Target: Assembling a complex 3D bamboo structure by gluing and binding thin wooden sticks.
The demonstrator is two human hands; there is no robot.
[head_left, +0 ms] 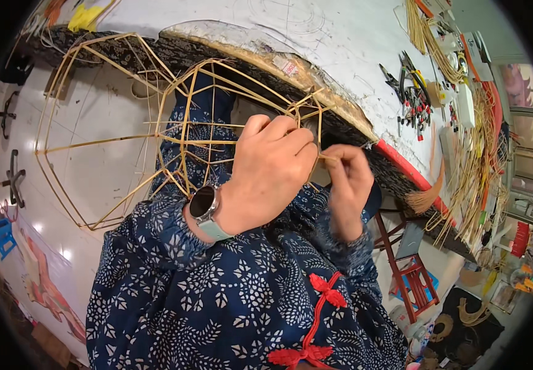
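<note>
A large open frame of thin bamboo strips (185,132) rests over my lap, spreading to the left with many-sided hoops joined by cross strips. At its narrow right end, my left hand (272,154) is closed around the strips, with a round watch on its wrist. The fingertips hide exactly which strips it grips. Just to the right, my right hand (348,176) pinches the tip of a short bamboo strip (326,156) near a corner of the small end hoop.
A worn white table (340,37) runs along the far side, its broken edge close to the frame. Pliers (412,77), small red-tipped pieces and bundles of bamboo strips (473,160) lie on its right part. A dark red chair (415,287) stands at the right, a blue stool (1,236) at the left.
</note>
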